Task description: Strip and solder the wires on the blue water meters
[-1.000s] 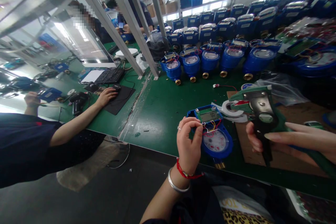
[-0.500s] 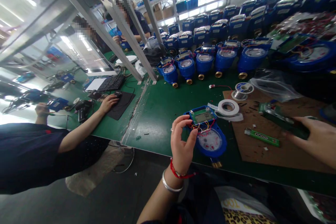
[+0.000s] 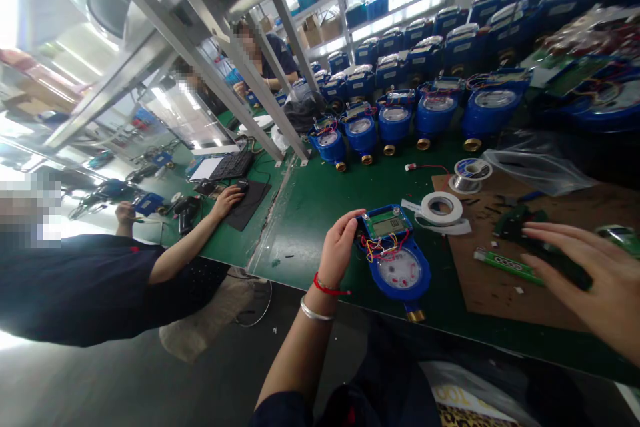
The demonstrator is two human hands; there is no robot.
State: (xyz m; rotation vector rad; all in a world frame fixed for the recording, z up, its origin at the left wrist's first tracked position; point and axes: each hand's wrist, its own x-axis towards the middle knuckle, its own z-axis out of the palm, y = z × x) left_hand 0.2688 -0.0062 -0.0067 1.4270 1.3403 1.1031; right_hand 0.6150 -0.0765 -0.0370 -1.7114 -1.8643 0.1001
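A blue water meter [image 3: 400, 273] lies face up near the bench's front edge, its lit display and green circuit board [image 3: 387, 223] exposed, with red and yellow wires below. My left hand [image 3: 340, 250] grips the left side of the display housing, fingers together and thumb not visible. On the right, my right hand [image 3: 583, 267] is open, fingers spread just over a dark green hand tool [image 3: 520, 221] on the cardboard; its exact kind is unclear. Partly under that hand's thumb side is a green-wrapped stick-like packet [image 3: 505, 263].
White tape [image 3: 442, 209] and a solder spool [image 3: 469, 177] stand behind the meter. Several more blue meters [image 3: 395, 117] line the back. A plastic bag [image 3: 543, 163] lies on the right. To the left, a co-worker's hand [image 3: 229, 200] rests on a mouse beside metal posts [image 3: 295, 113].
My right hand has let go of the dark green tool, which now lies on the cardboard. My left fingers have closed from a spread pose onto the meter's side. The view has shifted slightly.
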